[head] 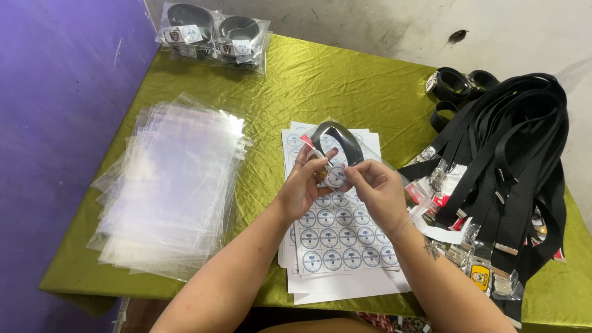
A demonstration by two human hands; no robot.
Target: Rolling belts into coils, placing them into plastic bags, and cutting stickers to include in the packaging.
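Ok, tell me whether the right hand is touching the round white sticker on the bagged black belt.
Touching. The head view shows the right hand with its fingertips pinching the round white sticker on the bagged black belt.

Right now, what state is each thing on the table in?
Left hand: gripping the bagged belt.
Right hand: pinching a round sticker at the bag.
Bagged belt: coiled, held above the sheets.
Sticker sheets: stacked flat, top rows partly peeled.
Clear bags: empty, fanned in a pile.
Packed belts: bagged, stickered, at the far corner.
Black belts: loose, heaped, unbagged.
Green cloth: wrinkled.
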